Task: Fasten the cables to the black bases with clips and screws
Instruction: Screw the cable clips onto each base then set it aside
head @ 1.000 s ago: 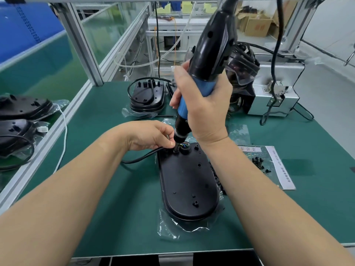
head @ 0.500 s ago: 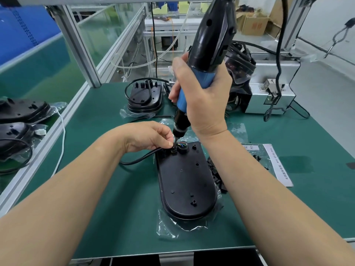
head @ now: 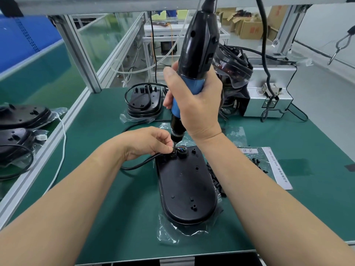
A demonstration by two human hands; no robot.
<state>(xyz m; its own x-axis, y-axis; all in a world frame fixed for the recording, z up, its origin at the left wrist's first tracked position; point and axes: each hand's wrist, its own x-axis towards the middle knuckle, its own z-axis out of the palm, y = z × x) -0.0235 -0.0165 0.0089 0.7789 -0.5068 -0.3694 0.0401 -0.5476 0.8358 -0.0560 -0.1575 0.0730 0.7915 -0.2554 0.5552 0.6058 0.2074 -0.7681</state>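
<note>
A black oval base [head: 187,187] lies on a plastic bag in the middle of the green mat. A black cable [head: 142,163] runs in from the left to the base's far end, where coloured wires show at a round hole. My left hand [head: 148,143] pinches the cable and a small clip [head: 173,152] there. My right hand [head: 194,108] grips a blue and black electric screwdriver [head: 194,70], held upright with its bit down on the clip beside my left fingertips.
Another black base with a cable [head: 144,102] sits at the back of the mat. More bases [head: 21,120] lie on the left bench. A metal box [head: 269,93] stands at the back right. Small black parts on a paper sheet [head: 269,166] lie right of the base.
The screwdriver has stayed upright on the clip while the view shifted slightly. Both hands keep their holds.
</note>
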